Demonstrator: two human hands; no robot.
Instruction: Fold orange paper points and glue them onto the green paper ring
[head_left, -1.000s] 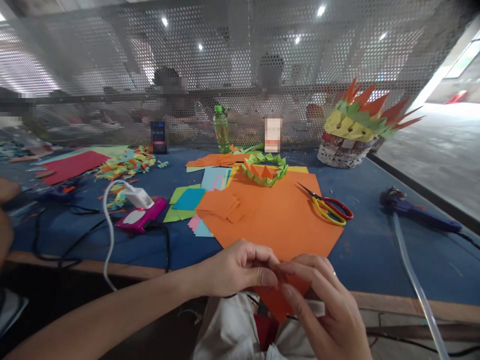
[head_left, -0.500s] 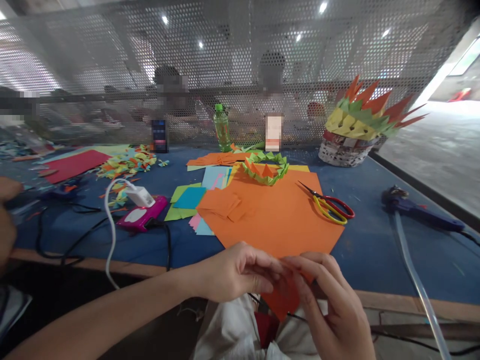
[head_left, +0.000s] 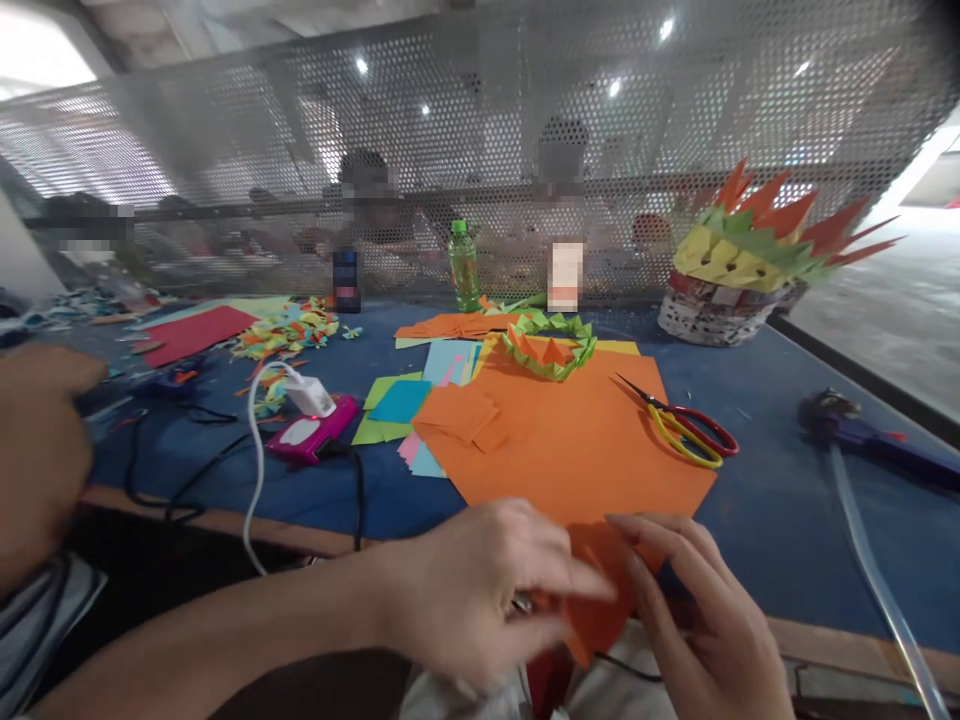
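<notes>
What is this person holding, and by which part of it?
The right hand pinches a piece of orange paper near its upper right edge. The left hand is blurred; whether it grips the paper too cannot be told.

Scissors (head_left: 664,409), glue gun (head_left: 862,436) and orange paper (head_left: 601,622) show a craft workshop.

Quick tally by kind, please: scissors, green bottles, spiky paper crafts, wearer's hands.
Red-and-yellow-handled scissors: 1
Green plastic bottle: 1
Spiky paper crafts: 2 (green paper ring, multicoloured paper basket)
Bare hands: 2 (left hand, right hand), at orange paper
Total: 6
</notes>
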